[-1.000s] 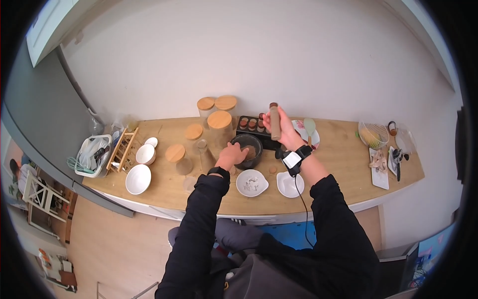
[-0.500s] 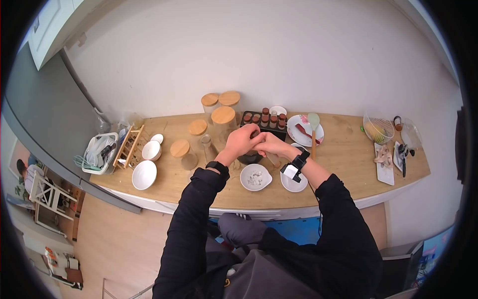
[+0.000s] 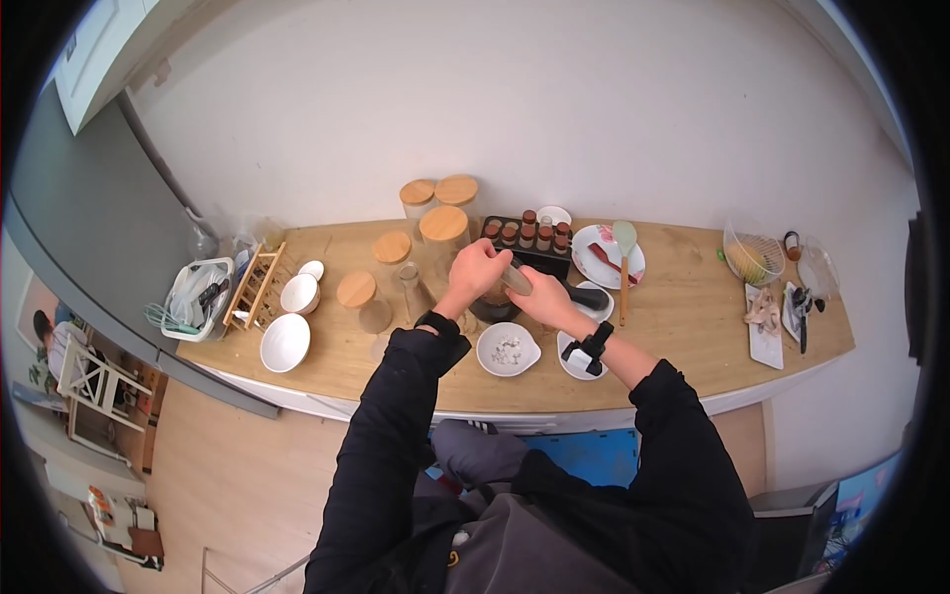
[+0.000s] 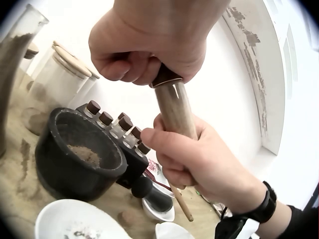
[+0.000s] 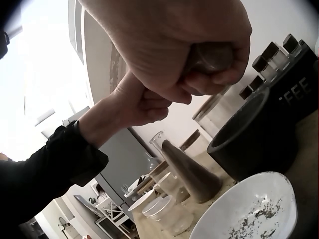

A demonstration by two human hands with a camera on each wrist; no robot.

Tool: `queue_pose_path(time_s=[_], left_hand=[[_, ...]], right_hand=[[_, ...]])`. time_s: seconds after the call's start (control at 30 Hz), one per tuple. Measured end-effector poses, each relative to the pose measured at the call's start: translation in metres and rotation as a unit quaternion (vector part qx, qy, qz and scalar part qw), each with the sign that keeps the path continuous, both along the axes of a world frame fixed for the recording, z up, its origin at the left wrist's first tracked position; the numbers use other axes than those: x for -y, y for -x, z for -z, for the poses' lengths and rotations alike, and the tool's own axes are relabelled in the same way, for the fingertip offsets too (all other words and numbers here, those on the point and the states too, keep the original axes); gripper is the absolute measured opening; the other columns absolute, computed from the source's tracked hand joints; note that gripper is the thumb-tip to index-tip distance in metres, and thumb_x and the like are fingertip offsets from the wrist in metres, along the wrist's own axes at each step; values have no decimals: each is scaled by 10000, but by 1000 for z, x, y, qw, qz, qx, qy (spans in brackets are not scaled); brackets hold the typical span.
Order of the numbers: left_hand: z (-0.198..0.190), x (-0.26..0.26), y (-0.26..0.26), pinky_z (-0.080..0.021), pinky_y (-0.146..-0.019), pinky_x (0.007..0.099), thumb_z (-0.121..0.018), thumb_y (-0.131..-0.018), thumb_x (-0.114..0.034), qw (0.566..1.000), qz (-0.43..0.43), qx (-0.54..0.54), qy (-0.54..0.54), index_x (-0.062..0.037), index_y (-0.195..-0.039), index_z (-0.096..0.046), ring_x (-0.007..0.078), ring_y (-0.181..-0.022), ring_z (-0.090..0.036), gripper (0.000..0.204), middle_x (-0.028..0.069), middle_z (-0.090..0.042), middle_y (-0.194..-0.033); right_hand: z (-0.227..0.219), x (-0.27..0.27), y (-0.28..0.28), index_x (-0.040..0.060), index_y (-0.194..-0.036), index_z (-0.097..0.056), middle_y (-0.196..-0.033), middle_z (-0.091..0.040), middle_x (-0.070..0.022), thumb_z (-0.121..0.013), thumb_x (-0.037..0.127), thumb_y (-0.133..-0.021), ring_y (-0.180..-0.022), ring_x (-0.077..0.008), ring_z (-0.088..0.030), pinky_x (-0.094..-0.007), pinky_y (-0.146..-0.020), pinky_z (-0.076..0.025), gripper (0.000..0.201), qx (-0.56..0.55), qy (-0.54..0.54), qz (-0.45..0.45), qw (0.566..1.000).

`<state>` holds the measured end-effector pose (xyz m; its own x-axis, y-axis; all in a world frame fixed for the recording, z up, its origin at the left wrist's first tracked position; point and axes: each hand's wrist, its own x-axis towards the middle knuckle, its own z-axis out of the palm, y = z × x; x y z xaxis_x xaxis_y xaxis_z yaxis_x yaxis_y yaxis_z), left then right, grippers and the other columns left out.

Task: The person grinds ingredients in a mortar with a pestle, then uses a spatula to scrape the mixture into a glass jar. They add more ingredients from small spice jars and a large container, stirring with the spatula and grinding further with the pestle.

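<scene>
Over the black stone mortar (image 4: 79, 164), my two hands meet on a glass tube (image 4: 175, 109) of grey-brown powder. My right hand (image 3: 544, 297) grips the glass body, fingers wrapped round it. The curled left hand (image 3: 479, 269) holds the tube's dark brown cap (image 4: 166, 77) from above. In the left wrist view the tube stands tilted, with its capped end up. Brown powder (image 4: 85, 155) lies inside the mortar. A dark pestle (image 4: 155, 198) rests on a small white dish to the mortar's right.
Nearer me are a white bowl (image 3: 532, 354) of small flakes and another white bowl (image 3: 579, 368). Behind the mortar stands a black rack (image 3: 550, 267) of capped tubes. Wood-lidded jars (image 3: 443, 223) and a powder-filled flask (image 5: 192, 174) stand left. A flowered plate (image 3: 592, 247) with a spatula (image 3: 624, 262) lies right.
The right hand has brought the tube left and down from the raised spot at right. My left hand has left the mortar's opening and taken hold of the tube's cap.
</scene>
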<state>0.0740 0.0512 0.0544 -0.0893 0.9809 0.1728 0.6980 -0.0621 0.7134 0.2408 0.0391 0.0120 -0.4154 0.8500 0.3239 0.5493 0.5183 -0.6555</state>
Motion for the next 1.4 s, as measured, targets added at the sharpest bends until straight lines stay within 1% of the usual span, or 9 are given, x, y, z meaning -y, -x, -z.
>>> queue_pose_path(time_s=[0.13,0.33,0.53,0.73,0.93,0.97,1.17,1.27,1.4], left_hand=[[-5,5,-12,-476,-694,350,-514,-862,-369,997,-33,-57,46,-27,-760,-595,203,-700,-604,366,115,-608,-695],[26,-15,-29,-472,-756,326,-517,-883,-310,930,6,350,117,-21,-1000,-576,189,-773,-597,317,102,-638,-878],[37,-14,-34,-459,-810,318,-507,-894,-213,879,134,432,149,-59,-1149,-515,164,-895,-559,298,75,-560,-1089],[36,-10,-23,-484,-770,323,-602,-852,-175,907,108,373,160,-94,-1191,-510,159,-904,-580,360,30,-572,-1005],[20,0,-15,-508,-757,409,-529,-879,-375,998,0,-15,69,-79,-1047,-612,295,-842,-657,350,116,-671,-941],[21,0,-16,-488,-801,436,-463,-893,-434,996,-11,-32,88,-95,-1040,-618,333,-942,-624,400,149,-649,-1044],[57,-13,-14,-483,-803,366,-430,-925,-263,980,171,98,-5,-49,-1071,-543,264,-911,-599,282,155,-613,-944],[64,-19,-12,-491,-713,306,-458,-919,-204,940,185,269,102,-109,-1167,-461,169,-824,-573,265,50,-529,-898],[53,-9,-8,-492,-694,284,-543,-903,-193,931,172,310,86,-104,-1228,-443,154,-819,-583,351,63,-571,-938]], right_hand=[[-4,16,0,81,-976,-575,-799,-656,-171,-666,281,-805,-735,-382,-628,-448,-614,-498,278,35,-43,45,997],[5,19,-1,78,-970,-575,-811,-657,-177,-673,299,-802,-760,-395,-626,-463,-630,-499,294,31,-42,61,997],[24,-3,-17,50,-978,-582,-887,-653,-185,-658,351,-812,-838,-384,-625,-439,-709,-496,353,-9,64,55,996],[32,-5,-17,53,-986,-598,-916,-650,-195,-662,366,-808,-879,-374,-624,-431,-734,-491,366,-58,103,47,992],[18,25,0,64,-956,-608,-833,-655,-186,-702,363,-783,-792,-378,-635,-422,-664,-496,358,4,52,59,997],[20,25,2,64,-957,-608,-833,-655,-186,-701,363,-783,-792,-379,-634,-422,-666,-497,358,-1,59,59,997],[43,7,2,44,-945,-615,-835,-662,-180,-690,344,-796,-796,-358,-645,-406,-676,-497,343,-54,79,55,994],[45,-3,-1,28,-916,-615,-818,-662,-162,-686,332,-799,-786,-334,-645,-393,-688,-494,334,-85,85,42,992],[49,-8,-5,19,-924,-609,-741,-634,-92,-682,340,-814,-631,-213,-615,-336,-591,-480,347,-101,103,5,990]])
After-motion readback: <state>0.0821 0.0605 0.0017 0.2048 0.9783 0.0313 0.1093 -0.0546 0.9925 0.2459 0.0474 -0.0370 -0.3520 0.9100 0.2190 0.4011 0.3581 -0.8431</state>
